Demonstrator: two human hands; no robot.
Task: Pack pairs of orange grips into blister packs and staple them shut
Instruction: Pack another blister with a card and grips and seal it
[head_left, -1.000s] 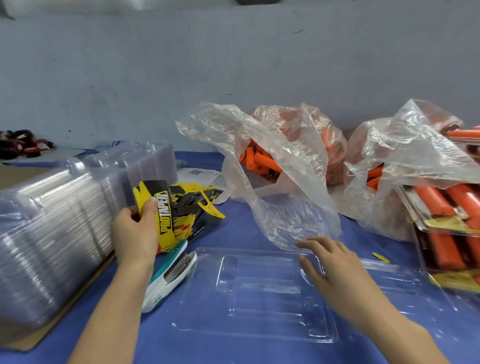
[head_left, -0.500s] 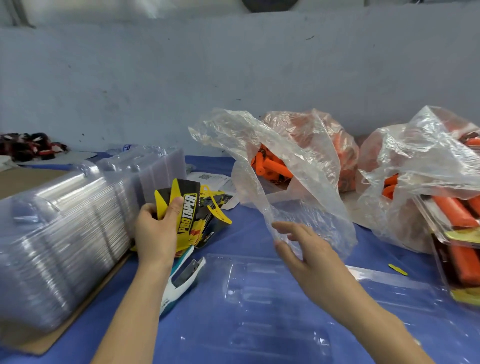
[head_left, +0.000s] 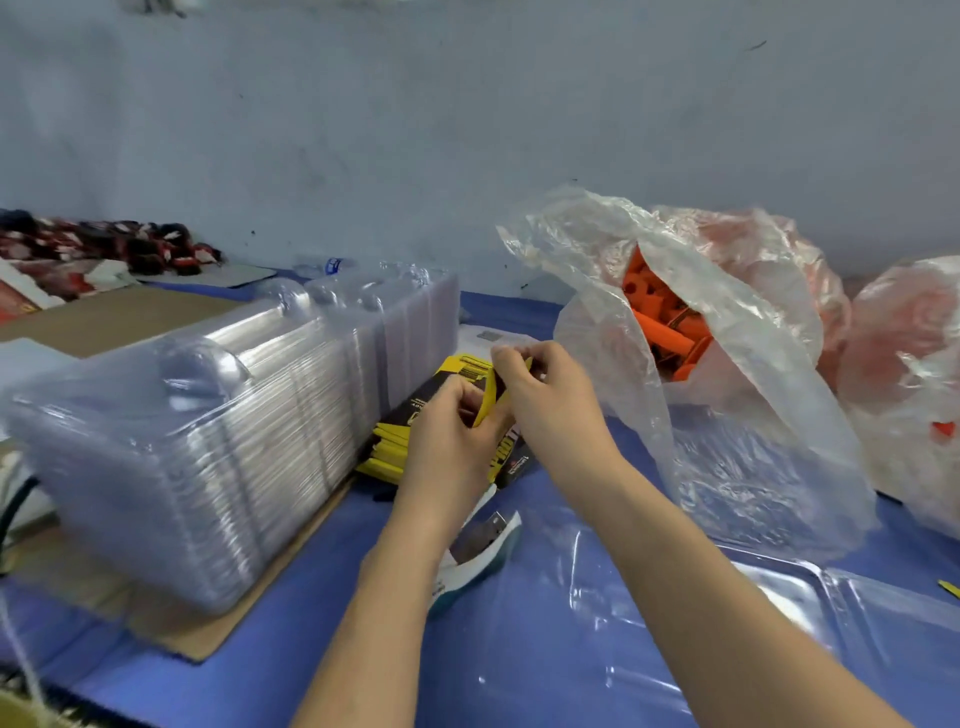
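The orange grips (head_left: 662, 332) lie heaped in a clear plastic bag (head_left: 727, 415) whose mouth gapes open at far right. An open blister pack (head_left: 789, 587) lies flat on the blue worktop (head_left: 311, 654) at near right. Left of the bag, both hands meet over a stack of yellow-and-black cards (head_left: 387, 447). The left hand (head_left: 452, 441) and right hand (head_left: 550, 400) each pinch one yellow card (head_left: 485, 402) with curled fingers. A white and teal stapler (head_left: 483, 551) lies under the left wrist. At left, a long stack of clear blister packs (head_left: 208, 441) rests on cardboard (head_left: 249, 603).
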